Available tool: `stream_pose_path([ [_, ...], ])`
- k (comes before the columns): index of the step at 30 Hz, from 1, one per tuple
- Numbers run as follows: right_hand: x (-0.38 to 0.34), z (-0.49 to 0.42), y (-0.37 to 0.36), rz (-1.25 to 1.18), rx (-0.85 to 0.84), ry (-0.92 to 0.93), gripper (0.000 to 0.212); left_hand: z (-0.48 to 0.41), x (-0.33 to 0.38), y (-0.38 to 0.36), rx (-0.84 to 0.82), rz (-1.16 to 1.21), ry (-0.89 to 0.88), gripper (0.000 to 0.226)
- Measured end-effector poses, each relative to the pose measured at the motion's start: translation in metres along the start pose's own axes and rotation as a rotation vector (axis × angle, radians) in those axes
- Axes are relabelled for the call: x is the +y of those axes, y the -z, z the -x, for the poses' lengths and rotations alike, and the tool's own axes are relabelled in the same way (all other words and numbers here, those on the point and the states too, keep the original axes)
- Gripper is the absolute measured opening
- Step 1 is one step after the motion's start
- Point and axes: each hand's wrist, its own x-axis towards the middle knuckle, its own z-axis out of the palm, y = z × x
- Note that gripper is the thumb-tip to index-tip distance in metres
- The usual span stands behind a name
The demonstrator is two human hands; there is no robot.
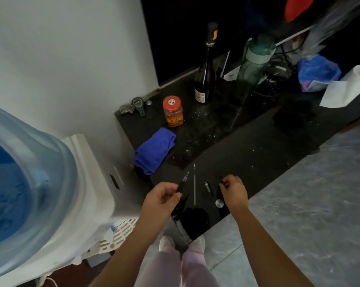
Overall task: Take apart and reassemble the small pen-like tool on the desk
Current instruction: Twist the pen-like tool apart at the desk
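Above the glossy black tabletop [257, 146], the left hand [162, 196] pinches a slim black pen barrel with clear tip [183, 182]; the right hand [234, 190] pinches a tiny dark part [223, 182], a thin white refill [194, 189] lying between them.

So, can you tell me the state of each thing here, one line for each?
left hand: shut on the pen barrel, held off the desk
right hand: pinching a small dark part
thin refill: out, lying on the desk
small metal piece: loose on the desk
red-lidded jar: closed, upright
wine bottle: upright
blue cloth: folded
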Motion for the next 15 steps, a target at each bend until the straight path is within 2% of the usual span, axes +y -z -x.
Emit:
stream_pose_path([
  [3,-0.001,0.0,0.001,0.023,0.001,-0.002,0.016,0.002,0.002,0.001,-0.003,0.014,-0.013,0.016],
  [6,-0.004,0.007,0.011,-0.056,0.015,-0.019,0.014,0.004,0.005,0.001,-0.016,0.006,-0.037,0.019],
  [10,-0.032,0.038,0.048,-0.398,0.043,0.02,0.005,0.012,0.019,0.001,-0.046,-0.043,-0.092,0.016],
  [15,-0.079,0.097,0.112,-0.872,-0.048,0.143,0.014,0.028,0.047,0.003,-0.147,-0.084,-0.242,0.024],
])
